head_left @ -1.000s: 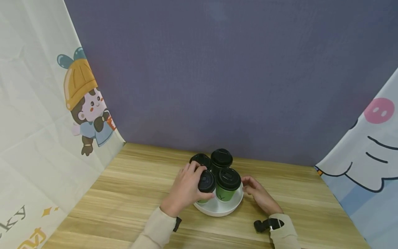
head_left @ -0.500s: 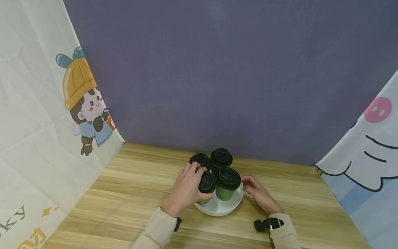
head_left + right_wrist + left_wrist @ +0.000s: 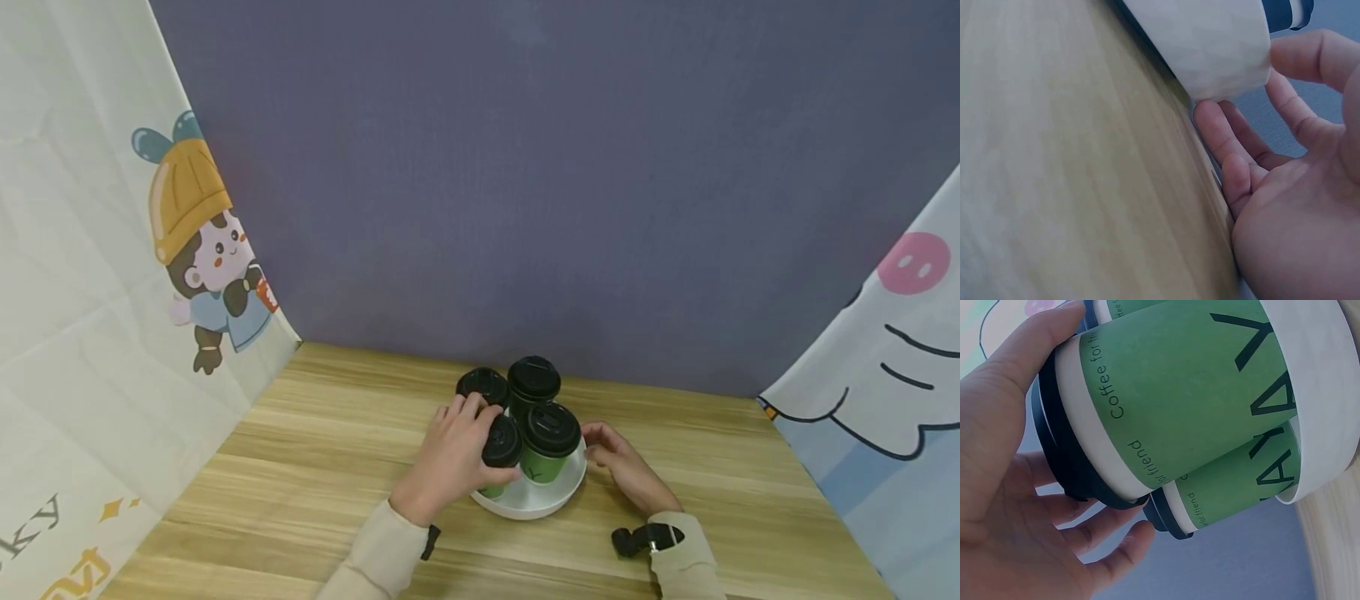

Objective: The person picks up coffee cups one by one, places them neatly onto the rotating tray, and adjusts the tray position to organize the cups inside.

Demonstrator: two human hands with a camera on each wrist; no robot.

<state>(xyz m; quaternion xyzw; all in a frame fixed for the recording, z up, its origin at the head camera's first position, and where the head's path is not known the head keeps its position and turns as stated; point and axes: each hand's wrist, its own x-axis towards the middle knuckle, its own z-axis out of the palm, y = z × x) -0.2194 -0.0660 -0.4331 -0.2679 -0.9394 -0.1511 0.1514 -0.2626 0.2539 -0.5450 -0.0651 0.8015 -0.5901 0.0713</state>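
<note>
My left hand [image 3: 450, 462] holds a green paper coffee cup [image 3: 1179, 387] by its black lid [image 3: 501, 442], thumb on the near side and fingers reaching round the far side. This cup stands at the front left of a round white dish [image 3: 528, 508]. Three more lidded cups share the dish: a green one [image 3: 543, 468] to the right, and two behind it whose black lids [image 3: 535, 377] show most. At the dish's right edge, my right hand [image 3: 626, 471] holds the white wall [image 3: 1222, 56], its thumb at the rim and bent fingers lower down.
The dish sits on a wood-grain table [image 3: 337, 433], near a dark blue-grey backdrop [image 3: 480, 183]. Cartoon-printed white cloth [image 3: 75, 250] hangs on the left, with another printed cloth [image 3: 900, 375] on the right. Both wrists wear black straps [image 3: 652, 540].
My left hand and the cup it holds have shifted very slightly right and toward me. The right hand and the other cups stay about where they were.
</note>
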